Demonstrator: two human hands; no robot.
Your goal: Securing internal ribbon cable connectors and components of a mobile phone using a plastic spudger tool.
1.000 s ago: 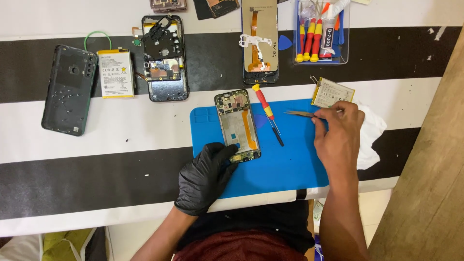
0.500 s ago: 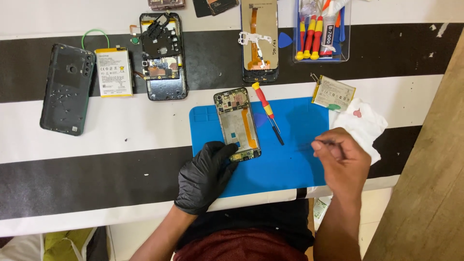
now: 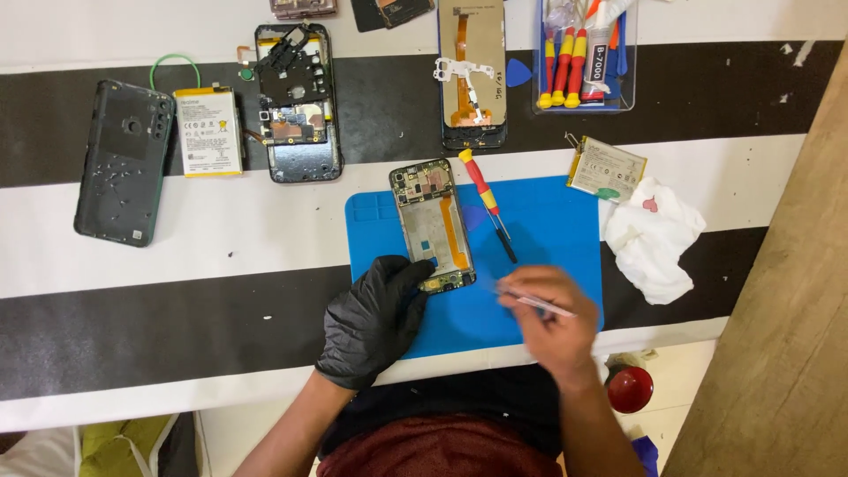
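An opened phone frame (image 3: 431, 221) with bare circuit boards lies upright on a blue work mat (image 3: 539, 238). My left hand (image 3: 375, 320), in a black glove, rests its fingers on the frame's lower end and holds it down. My bare right hand (image 3: 552, 320) hovers over the mat's lower right part, pinching thin metal tweezers (image 3: 534, 302) that point left toward the frame. The hand is blurred. A red and yellow screwdriver (image 3: 487, 201) lies on the mat just right of the frame.
Along the back lie a dark back cover (image 3: 119, 161), a white battery (image 3: 208, 131), another opened phone (image 3: 297, 102), a screen assembly (image 3: 473, 75) and a clear tray of screwdrivers (image 3: 583, 57). A second battery (image 3: 606, 168) and white cloth (image 3: 651, 237) sit right. A wooden panel (image 3: 777, 353) borders the right.
My right hand left the battery at the mat's upper right and came down and left with the tweezers, uncovering the white cloth. The gloved left hand stayed on the phone frame.
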